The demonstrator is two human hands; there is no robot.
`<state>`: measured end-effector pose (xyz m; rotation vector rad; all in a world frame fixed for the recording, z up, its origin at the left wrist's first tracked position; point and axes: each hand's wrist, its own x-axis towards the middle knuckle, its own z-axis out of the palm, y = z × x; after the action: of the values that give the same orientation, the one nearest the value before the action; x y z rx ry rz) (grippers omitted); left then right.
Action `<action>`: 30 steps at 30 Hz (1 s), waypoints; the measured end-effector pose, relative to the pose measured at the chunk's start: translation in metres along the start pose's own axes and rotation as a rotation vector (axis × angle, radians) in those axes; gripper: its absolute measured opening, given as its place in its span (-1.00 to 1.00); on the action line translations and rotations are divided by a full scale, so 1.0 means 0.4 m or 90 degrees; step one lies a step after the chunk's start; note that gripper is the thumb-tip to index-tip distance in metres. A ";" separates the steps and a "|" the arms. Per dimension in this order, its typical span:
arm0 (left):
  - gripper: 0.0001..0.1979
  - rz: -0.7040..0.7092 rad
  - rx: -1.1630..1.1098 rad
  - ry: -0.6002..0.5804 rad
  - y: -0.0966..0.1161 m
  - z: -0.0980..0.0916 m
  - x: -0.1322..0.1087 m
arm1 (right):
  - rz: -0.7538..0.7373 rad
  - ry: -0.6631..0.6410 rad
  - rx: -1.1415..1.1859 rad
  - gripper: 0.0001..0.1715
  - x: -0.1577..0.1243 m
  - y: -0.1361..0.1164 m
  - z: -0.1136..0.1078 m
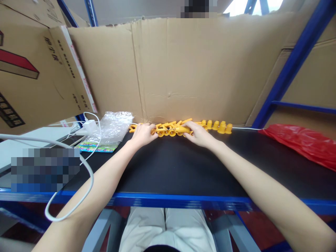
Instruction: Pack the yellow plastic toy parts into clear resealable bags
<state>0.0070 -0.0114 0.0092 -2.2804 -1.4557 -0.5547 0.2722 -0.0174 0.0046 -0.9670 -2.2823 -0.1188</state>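
Observation:
A row of small yellow plastic cups [172,133] lies on its side at the back of the black tabletop, open ends toward me. Behind and on top of them are yellow forked plastic pieces [169,125]. At the row's left end my left hand [144,135] curls its fingers around a yellow plastic piece [153,131]. My right hand [198,134] pinches a yellow plastic part [181,129] above the cups, thumb in front. Further right, several yellow cups [222,126] stand upside down. My fingers partly hide what they grip.
Tall cardboard [199,70] closes off the back. Clear plastic bags [112,127] lie at left beside a white charger [89,126] and cables; one cable [90,171] loops over my left forearm. A red plastic bag [301,141] is at right. A blue rail [178,200] edges the table.

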 end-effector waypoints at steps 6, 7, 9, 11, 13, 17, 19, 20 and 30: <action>-0.77 -0.005 0.031 -0.010 0.011 -0.007 0.000 | -0.006 0.001 0.005 -0.74 0.000 -0.002 0.008; -0.77 0.004 0.022 -0.008 0.015 -0.007 -0.001 | -0.006 0.001 0.009 -0.73 0.000 -0.005 0.011; -0.78 0.024 0.004 -0.003 0.027 -0.005 -0.003 | -0.009 0.001 0.014 -0.71 -0.001 -0.013 0.019; -0.78 0.036 -0.011 0.004 0.037 -0.004 -0.006 | -0.014 0.007 0.018 -0.69 -0.001 -0.022 0.026; -0.78 0.034 -0.021 0.016 0.044 -0.003 -0.008 | -0.010 0.021 0.023 -0.67 0.000 -0.028 0.029; -0.74 0.015 -0.029 0.033 0.043 -0.002 -0.006 | 0.004 0.036 0.049 -0.64 0.003 -0.031 0.024; -0.74 0.020 -0.026 0.027 0.042 -0.002 -0.005 | 0.005 0.034 0.054 -0.63 0.004 -0.029 0.023; -0.74 0.027 -0.023 0.025 0.042 -0.001 -0.004 | 0.006 0.032 0.051 -0.63 0.004 -0.029 0.023; -0.73 0.014 -0.035 0.037 0.034 0.003 -0.001 | 0.051 0.016 0.170 -0.54 0.002 -0.029 0.034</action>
<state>0.0194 -0.0166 0.0066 -2.2994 -1.4026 -0.6563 0.2568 -0.0211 -0.0039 -0.9085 -2.1650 0.2035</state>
